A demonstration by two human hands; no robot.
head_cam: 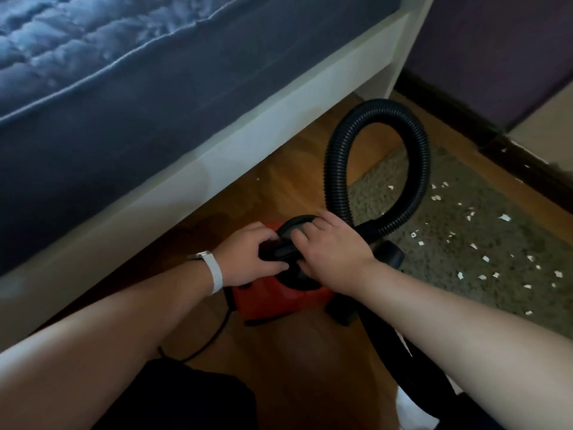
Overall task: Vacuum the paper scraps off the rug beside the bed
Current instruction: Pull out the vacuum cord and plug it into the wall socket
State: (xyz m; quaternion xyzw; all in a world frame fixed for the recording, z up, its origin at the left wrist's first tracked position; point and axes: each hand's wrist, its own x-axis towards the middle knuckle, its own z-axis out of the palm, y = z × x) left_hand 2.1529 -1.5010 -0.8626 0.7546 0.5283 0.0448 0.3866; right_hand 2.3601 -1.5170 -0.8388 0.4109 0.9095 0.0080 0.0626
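A small red vacuum cleaner [279,301] sits on the wooden floor beside the bed. Its black ribbed hose [376,156] loops up and back down toward the body. My left hand [248,254] grips the black handle [280,251] on top of the vacuum, thumb and fingers curled round it. My right hand [333,243] lies over the same black top part, fingers curled onto it. To the right lies a grey-green rug [483,231] strewn with several white paper scraps [504,217].
The bed's white frame [186,169] and blue mattress [108,88] fill the left. A black power cord [214,336] trails from the vacuum toward me. A dark skirting and purple wall [496,57] bound the far right. One scrap [258,179] lies on bare floor.
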